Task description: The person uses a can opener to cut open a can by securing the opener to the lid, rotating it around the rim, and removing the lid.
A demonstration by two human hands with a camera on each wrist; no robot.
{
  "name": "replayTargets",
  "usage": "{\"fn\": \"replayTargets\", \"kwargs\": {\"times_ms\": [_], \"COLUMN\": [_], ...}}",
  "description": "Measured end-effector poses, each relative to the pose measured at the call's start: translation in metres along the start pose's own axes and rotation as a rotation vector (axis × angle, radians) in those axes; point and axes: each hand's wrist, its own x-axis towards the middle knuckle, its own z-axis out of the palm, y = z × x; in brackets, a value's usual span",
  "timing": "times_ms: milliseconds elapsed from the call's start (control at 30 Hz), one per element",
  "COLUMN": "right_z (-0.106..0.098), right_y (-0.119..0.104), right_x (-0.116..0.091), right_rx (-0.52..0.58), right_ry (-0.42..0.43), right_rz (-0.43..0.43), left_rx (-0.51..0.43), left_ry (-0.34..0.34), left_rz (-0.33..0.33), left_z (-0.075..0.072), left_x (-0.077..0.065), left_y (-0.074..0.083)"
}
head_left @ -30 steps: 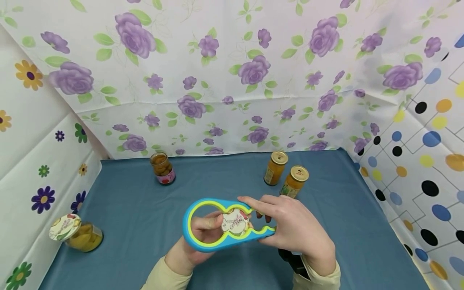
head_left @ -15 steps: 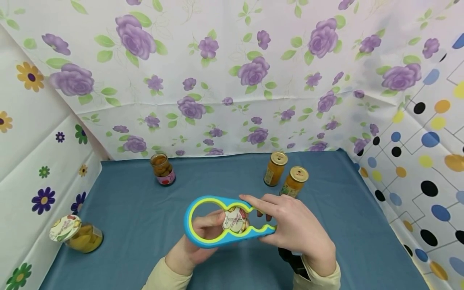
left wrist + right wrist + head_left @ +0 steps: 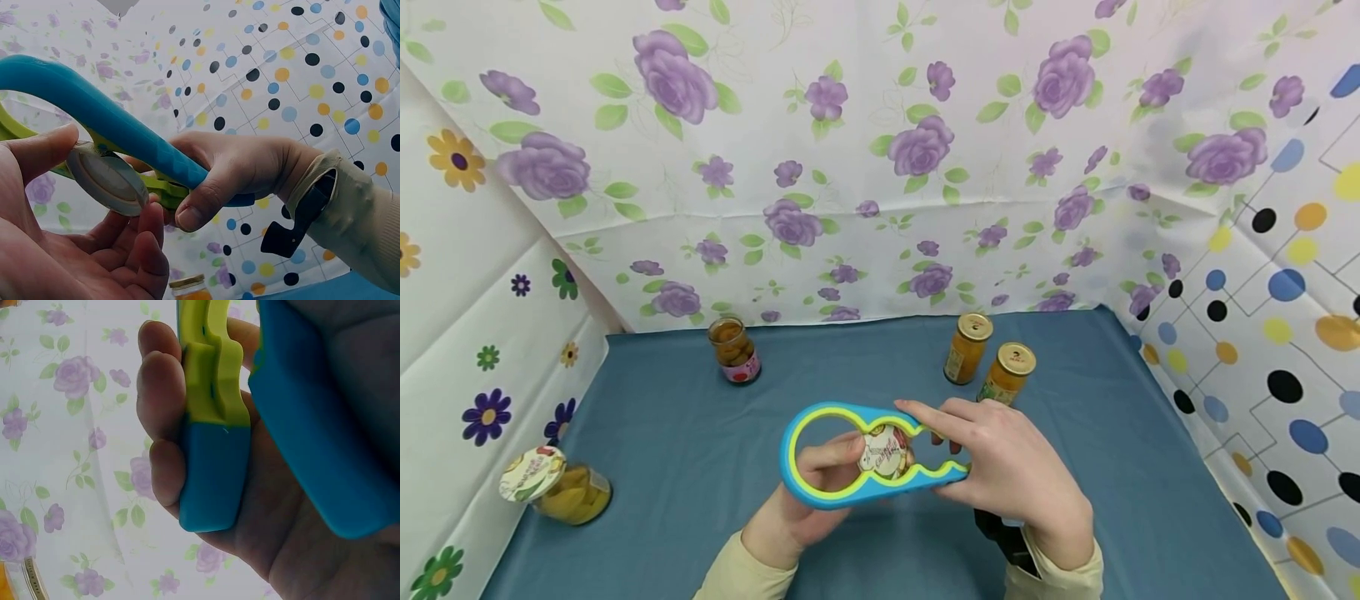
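Note:
Between the arms of a blue and yellow-green jar opener [image 3: 788, 458] sits a round printed jar lid [image 3: 883, 452]. My left hand [image 3: 808, 504] pinches that lid, thumb reaching through the opener's large loop. In the left wrist view the pale underside of the lid [image 3: 109, 182] shows, with no jar attached. My right hand [image 3: 1011, 467] grips the opener's two free handle ends, and the right wrist view shows fingers curled round one handle [image 3: 212, 475]. An unlidded jar of brown fruit [image 3: 734, 350] stands at the back left.
Two gold-lidded jars, one farther back [image 3: 967, 350] and one nearer [image 3: 1006, 373], stand beyond my right hand. At far left, a jar of yellow fruit [image 3: 574, 493] has a printed lid [image 3: 532, 473] resting tilted on top. Patterned cloth walls surround the blue tabletop [image 3: 850, 367].
The opener and lid have risen slightly. The print on the lid appears turned compared with a second ago. My right hand keeps its grip in nearly the same place.

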Motion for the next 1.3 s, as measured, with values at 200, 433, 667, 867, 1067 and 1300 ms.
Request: {"fn": "replayTargets", "kwargs": {"times_ms": [200,433,667,867,1067,1300], "right_z": [-0.0004,0.0006,0.0005,-0.0003,0.0010,0.0015], "right_y": [0.0001,-0.0007,-0.0016,-0.0010,-0.0009,-0.0012], "right_x": [0.0000,0.0006,0.0004,0.0001,0.0002,0.0028], "right_rx": [-0.011,-0.004,-0.026,-0.039,-0.033,-0.042], "right_ry": [0.002,0.010,0.021,0.040,0.059,0.061], "right_rz": [0.002,-0.009,-0.016,-0.019,-0.030,-0.029], "left_rx": [-0.022,-0.024,-0.028,-0.033,-0.054,-0.050], "left_ry": [0.022,0.044,0.030,0.030,0.033,0.039], "left_rz": [-0.003,-0.012,-0.007,0.002,0.008,0.017], "left_z": [-0.0012,-0.0005,-0.0008,-0.0012,-0.0037,-0.0054], "left_x": [-0.0006,-0.0018,-0.0010,0.0013,0.0013,0.0012], "left_y": [-0.0007,-0.0002,-0.0001,-0.0004,-0.0015,-0.0001]}}
